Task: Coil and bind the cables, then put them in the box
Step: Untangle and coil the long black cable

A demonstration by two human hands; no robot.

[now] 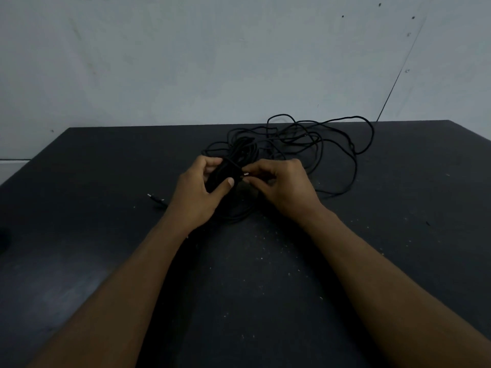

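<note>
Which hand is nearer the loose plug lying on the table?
Left. The left hand, gripping the cable bundle, is just right of the plug; the right hand is farther right, beyond the bundle, pinching a connector.

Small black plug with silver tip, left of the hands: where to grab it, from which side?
I'd pinch the small black plug with silver tip by its body behind the tip, from above, fingers across its length: it lies flat on the dark table, sides free. The left hand grips the black cable bundle, the right hand pinches a silver-tipped connector, so free one first.
</note>
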